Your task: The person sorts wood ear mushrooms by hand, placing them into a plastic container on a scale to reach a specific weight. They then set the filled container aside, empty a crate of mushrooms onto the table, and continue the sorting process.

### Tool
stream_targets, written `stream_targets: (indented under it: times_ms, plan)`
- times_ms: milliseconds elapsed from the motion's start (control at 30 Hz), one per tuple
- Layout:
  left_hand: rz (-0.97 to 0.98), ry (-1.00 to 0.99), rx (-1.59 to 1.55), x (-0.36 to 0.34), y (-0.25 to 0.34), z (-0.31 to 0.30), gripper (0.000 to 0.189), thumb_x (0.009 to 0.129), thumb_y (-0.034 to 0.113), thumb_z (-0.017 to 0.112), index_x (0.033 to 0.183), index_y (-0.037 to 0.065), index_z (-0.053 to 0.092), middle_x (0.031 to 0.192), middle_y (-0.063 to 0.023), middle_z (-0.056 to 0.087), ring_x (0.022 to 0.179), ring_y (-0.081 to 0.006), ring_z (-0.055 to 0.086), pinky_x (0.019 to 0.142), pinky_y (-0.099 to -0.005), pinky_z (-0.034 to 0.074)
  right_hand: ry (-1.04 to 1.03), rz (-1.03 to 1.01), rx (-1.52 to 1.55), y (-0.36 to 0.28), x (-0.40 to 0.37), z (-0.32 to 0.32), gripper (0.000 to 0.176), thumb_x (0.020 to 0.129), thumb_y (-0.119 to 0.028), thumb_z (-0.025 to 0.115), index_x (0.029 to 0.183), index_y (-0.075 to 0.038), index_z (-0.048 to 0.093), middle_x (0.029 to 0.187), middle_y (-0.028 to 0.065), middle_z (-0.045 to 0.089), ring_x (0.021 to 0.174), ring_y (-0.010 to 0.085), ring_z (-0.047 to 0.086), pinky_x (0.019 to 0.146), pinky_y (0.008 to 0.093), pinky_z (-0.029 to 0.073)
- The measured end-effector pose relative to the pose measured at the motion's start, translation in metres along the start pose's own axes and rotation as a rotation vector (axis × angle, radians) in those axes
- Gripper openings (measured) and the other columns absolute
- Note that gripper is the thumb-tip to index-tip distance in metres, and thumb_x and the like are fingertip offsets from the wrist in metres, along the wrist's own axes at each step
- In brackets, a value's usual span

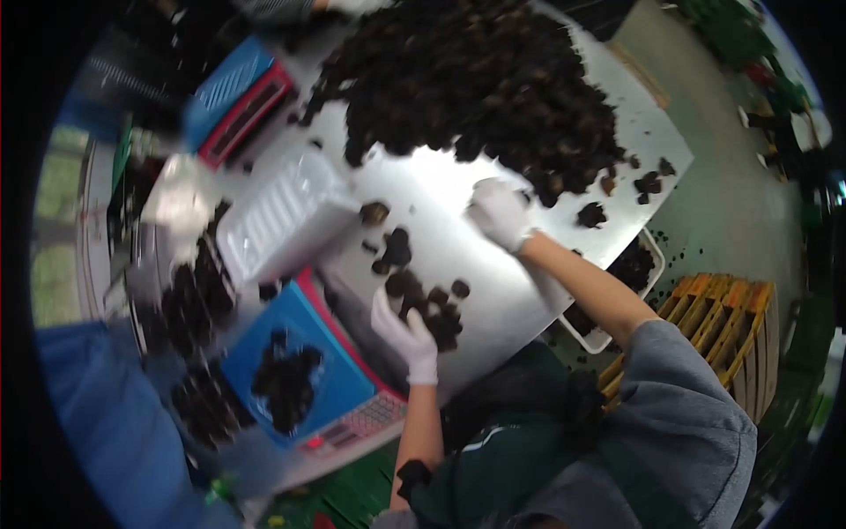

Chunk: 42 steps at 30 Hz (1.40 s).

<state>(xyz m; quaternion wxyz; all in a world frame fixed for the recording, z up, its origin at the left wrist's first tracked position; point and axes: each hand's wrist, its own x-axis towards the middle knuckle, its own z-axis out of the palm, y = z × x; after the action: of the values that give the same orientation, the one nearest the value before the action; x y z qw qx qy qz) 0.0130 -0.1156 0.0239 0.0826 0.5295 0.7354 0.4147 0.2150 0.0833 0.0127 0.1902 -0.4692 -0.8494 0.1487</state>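
Observation:
My left hand (404, 337), in a white glove, is low over the metal table (502, 304) with thumb and fingers apart. Against its fingers lies a small group of dark brown, mushroom-like pieces (443, 326). My right hand (500, 213), also gloved, is on the table by the near edge of a large heap of the same dark pieces (476, 79). Its fingers bend downward and are blurred, so whether they grip anything is hidden. Between the hands and a stack of clear plastic trays (286, 216) are a few more loose pieces (394, 250).
Left of my left hand stands a blue-topped scale (256, 353) bearing a clear tray of dark pieces. Another blue-and-red scale (233, 101) is farther back. A white crate (654, 256) and yellow pallets (718, 317) are below the table's right edge. A co-worker's blue garment (106, 423) shows at left.

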Motion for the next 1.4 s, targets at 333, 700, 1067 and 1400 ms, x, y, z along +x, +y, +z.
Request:
stream_targets:
  times_ms: [333,700,1067,1400]
  plan:
    - [-0.190,0.143,-0.314,-0.004,-0.015,-0.001,0.049,0.102,0.024,0.035,0.139,-0.006,0.043,0.138,-0.0244,0.045,0.130,-0.0386,0.044,0.111,-0.0466,0.032,0.478,0.497,-0.525,0.067,-0.226,-0.087,0.026,0.082,-0.004,0.060,0.108,-0.006,0.064,0.115,0.0162,0.061,0.106,0.0341,0.056,0.094,0.0457,0.042]
    - [-0.192,-0.009,0.050,0.037,-0.004,0.001,0.056,0.082,-0.001,0.049,0.138,0.001,0.048,0.136,-0.0200,0.050,0.125,-0.0364,0.045,0.108,-0.0461,0.033,-0.152,-0.398,0.272,-0.103,0.043,0.028,0.040,0.084,-0.014,0.061,0.124,-0.008,0.059,0.123,0.0132,0.057,0.112,0.0328,0.054,0.099,0.0428,0.043]
    - [-0.170,-0.482,0.096,-0.007,0.011,-0.049,0.065,0.069,0.003,0.062,0.133,0.016,0.057,0.132,-0.0127,0.050,0.117,-0.0359,0.046,0.103,-0.0462,0.037,-0.567,-0.312,0.242,-0.083,-0.046,-0.034,0.069,0.074,-0.020,0.077,0.137,-0.017,0.048,0.130,0.0128,0.052,0.119,0.0351,0.052,0.099,0.0448,0.046]
    - [-0.460,-0.128,-0.325,-0.050,0.007,-0.035,0.019,0.087,0.000,0.069,0.098,0.006,0.054,0.113,-0.0075,0.059,0.090,-0.0151,0.057,0.079,-0.0260,0.047,-0.411,0.292,0.672,-0.071,-0.083,-0.036,0.032,0.083,0.000,0.066,0.111,-0.008,0.056,0.086,0.0056,0.060,0.065,0.0129,0.061,0.058,0.0259,0.050]
